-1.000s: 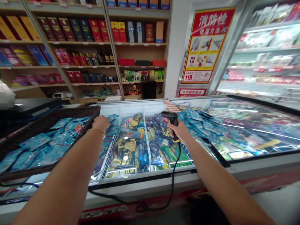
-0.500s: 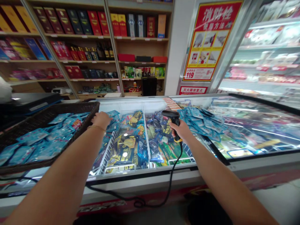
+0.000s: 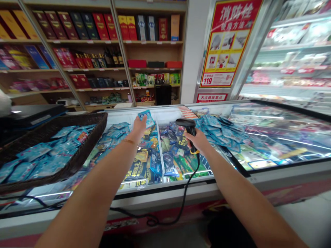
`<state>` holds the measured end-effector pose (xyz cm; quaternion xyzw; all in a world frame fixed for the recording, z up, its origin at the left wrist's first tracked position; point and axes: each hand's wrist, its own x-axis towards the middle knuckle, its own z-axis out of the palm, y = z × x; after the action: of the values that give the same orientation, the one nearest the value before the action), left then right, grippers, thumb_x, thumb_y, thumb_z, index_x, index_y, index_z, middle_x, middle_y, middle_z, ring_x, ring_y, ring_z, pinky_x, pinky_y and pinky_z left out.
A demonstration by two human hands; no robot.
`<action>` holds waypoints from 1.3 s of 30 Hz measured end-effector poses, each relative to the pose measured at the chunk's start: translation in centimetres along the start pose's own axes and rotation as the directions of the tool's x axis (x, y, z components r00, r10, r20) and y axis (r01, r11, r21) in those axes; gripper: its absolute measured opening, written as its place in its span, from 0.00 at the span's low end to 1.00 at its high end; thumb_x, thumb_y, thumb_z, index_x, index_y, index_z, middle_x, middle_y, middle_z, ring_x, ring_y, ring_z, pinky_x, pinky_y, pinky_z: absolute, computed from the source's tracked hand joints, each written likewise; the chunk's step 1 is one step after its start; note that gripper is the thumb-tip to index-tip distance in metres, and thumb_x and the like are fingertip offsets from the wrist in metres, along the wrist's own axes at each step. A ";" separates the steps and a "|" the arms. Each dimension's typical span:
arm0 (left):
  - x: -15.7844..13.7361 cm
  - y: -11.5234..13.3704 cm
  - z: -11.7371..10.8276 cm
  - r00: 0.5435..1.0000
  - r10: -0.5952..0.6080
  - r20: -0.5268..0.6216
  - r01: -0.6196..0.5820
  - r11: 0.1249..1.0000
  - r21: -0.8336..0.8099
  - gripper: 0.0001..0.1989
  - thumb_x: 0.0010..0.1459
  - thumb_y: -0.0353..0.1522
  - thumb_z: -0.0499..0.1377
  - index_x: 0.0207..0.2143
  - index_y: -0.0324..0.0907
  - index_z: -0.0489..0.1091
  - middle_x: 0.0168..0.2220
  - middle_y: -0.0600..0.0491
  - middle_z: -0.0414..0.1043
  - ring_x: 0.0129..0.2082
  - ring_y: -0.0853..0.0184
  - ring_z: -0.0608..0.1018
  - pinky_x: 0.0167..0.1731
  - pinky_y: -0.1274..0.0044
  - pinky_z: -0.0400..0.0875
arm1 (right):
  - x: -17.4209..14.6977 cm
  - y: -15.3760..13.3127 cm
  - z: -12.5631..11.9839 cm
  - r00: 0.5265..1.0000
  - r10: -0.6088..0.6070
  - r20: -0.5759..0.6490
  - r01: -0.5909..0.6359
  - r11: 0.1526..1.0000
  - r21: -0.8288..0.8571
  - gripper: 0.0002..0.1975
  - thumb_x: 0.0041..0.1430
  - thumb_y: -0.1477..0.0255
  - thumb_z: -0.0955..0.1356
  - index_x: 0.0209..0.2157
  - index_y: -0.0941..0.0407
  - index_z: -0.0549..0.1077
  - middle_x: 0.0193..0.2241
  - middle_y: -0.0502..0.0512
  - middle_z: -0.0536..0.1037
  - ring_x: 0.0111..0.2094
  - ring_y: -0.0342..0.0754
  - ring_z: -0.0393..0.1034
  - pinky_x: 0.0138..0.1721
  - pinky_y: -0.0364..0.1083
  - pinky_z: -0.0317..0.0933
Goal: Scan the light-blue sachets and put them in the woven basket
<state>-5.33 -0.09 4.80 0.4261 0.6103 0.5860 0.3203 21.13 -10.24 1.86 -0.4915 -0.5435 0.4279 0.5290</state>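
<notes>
Pinched in my left hand is a small blue packet, raised over the chest freezer. My right hand is wrapped round the handle of a black barcode scanner, whose head points left toward the packet, with a gap between them. The scanner's black cable hangs down across the freezer's front. A heap of similar blue packets lies on the glass just right of the scanner. More blue packets lie to the left of my left hand.
A dark wicker basket with blue packets stands at the left. Below my hands the chest freezer holds bagged frozen goods in wire dividers. Behind are shelves of boxes and bottles, a red poster and a lit cooler.
My left hand has moved right and up from the packets beside the basket, now with a blue packet in it. My right hand and the scanner have hardly moved.
</notes>
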 end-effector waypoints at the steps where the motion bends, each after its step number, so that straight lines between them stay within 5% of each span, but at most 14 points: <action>1: -0.9 -0.4 1.2 0.999 -0.009 0.038 0.011 0.999 -0.049 0.08 0.64 0.36 0.58 0.43 0.43 0.68 0.40 0.51 0.74 0.33 0.68 0.79 0.35 0.71 0.79 | 0.0 0.0 0.0 1.000 0.000 0.004 0.000 1.000 -0.008 0.15 0.51 0.63 0.74 0.33 0.54 0.65 0.16 0.43 0.70 0.12 0.41 0.63 0.14 0.42 0.59; 6: -3.7 -2.4 5.1 0.977 -0.028 0.213 0.103 0.931 -0.350 0.11 0.56 0.30 0.63 0.41 0.44 0.66 0.41 0.51 0.74 0.34 0.66 0.79 0.38 0.66 0.80 | 0.1 0.5 -0.2 0.999 -0.002 0.039 0.004 0.999 -0.041 0.15 0.52 0.63 0.74 0.31 0.53 0.65 0.16 0.45 0.70 0.13 0.42 0.64 0.14 0.41 0.60; 12: -4.1 -3.6 5.9 0.962 -0.015 0.274 0.157 0.848 -0.506 0.12 0.48 0.26 0.65 0.36 0.43 0.69 0.36 0.52 0.77 0.40 0.62 0.81 0.45 0.63 0.78 | -0.1 0.3 0.0 0.999 -0.002 0.047 0.005 0.998 -0.068 0.14 0.52 0.63 0.73 0.30 0.52 0.64 0.15 0.44 0.69 0.12 0.42 0.63 0.14 0.41 0.59; 27: -3.6 -4.6 5.1 0.952 0.083 0.295 0.076 0.869 -0.489 0.08 0.48 0.31 0.66 0.29 0.42 0.69 0.29 0.53 0.78 0.41 0.60 0.81 0.42 0.71 0.76 | -1.5 -1.1 0.4 0.991 -0.003 0.133 0.048 0.941 -0.335 0.10 0.53 0.68 0.73 0.34 0.54 0.69 0.14 0.45 0.71 0.12 0.44 0.66 0.16 0.42 0.60; 39: -3.7 -4.7 5.0 0.958 0.074 0.276 0.067 0.880 -0.470 0.07 0.48 0.31 0.66 0.29 0.42 0.70 0.29 0.53 0.77 0.41 0.61 0.81 0.41 0.72 0.77 | -1.6 -1.5 0.4 0.991 0.007 0.137 0.042 0.935 -0.351 0.09 0.54 0.69 0.71 0.35 0.55 0.70 0.15 0.45 0.72 0.13 0.44 0.66 0.16 0.42 0.60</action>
<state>0.05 -0.97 -0.75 0.4159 0.3946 0.6503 0.4984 20.50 -12.03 3.03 -0.5433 -0.6508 0.3512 0.3975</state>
